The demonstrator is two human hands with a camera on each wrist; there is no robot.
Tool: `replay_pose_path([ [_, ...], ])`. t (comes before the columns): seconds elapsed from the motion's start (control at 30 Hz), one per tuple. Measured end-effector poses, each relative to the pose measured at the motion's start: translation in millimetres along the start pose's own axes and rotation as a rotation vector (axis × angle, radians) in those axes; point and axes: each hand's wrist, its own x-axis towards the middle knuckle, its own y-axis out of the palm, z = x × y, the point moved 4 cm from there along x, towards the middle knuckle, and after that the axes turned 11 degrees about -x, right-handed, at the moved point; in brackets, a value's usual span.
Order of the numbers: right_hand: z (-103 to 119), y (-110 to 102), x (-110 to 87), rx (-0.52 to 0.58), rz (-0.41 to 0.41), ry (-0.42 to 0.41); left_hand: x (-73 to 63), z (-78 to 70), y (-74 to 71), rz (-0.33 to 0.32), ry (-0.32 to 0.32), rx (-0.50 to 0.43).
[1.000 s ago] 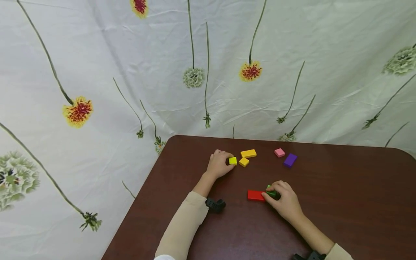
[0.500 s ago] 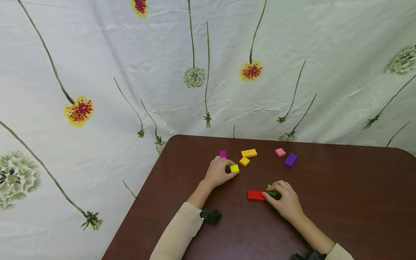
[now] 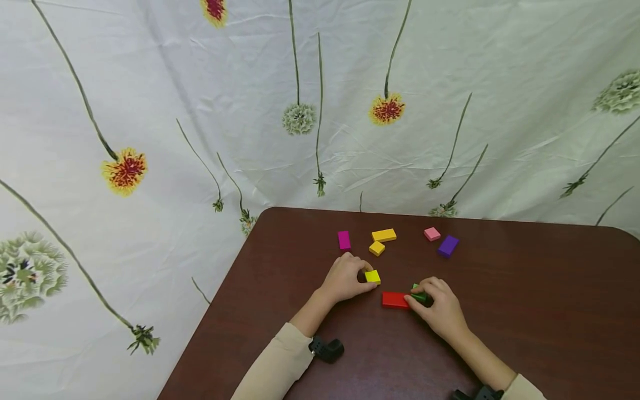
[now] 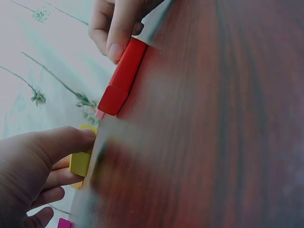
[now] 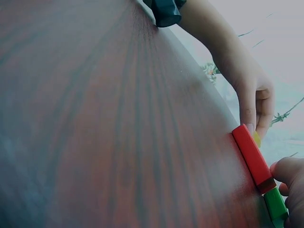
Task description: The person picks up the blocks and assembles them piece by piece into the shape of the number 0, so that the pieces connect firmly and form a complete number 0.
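My left hand (image 3: 344, 279) pinches a small bright yellow block (image 3: 373, 277) between thumb and fingers, just behind the left part of a long red block (image 3: 394, 300). The red block lies on the table. At its right end my right hand (image 3: 442, 308) pinches a green block (image 3: 422, 299), mostly covered by the fingers. In the right wrist view the green block (image 5: 275, 204) sits end to end with the red block (image 5: 253, 156). The left wrist view shows the yellow block (image 4: 80, 164) under my left thumb, apart from the red block (image 4: 123, 73).
Toward the back of the brown table (image 3: 540, 300) lie a magenta block (image 3: 344, 240), a long orange-yellow block (image 3: 384, 235), a smaller orange-yellow block (image 3: 377, 248), a pink block (image 3: 432, 234) and a purple block (image 3: 448, 246). A flowered cloth (image 3: 240, 83) hangs behind.
My left hand has brought the yellow block forward and to the right, toward the red block, uncovering the magenta block. The right hand stays at the green block.
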Motion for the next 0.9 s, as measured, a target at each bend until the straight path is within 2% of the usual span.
replay_pose_path([
  [0.33, -1.8, 0.3, 0.1, 0.005, -0.013, -0.010, -3.8, -4.0, 3.0, 0.060, -0.008, -0.008],
  [0.9, -2.8, 0.7, 0.0, -0.006, -0.001, -0.001, -9.3, -11.8, 6.4, 0.076, -0.007, -0.022],
])
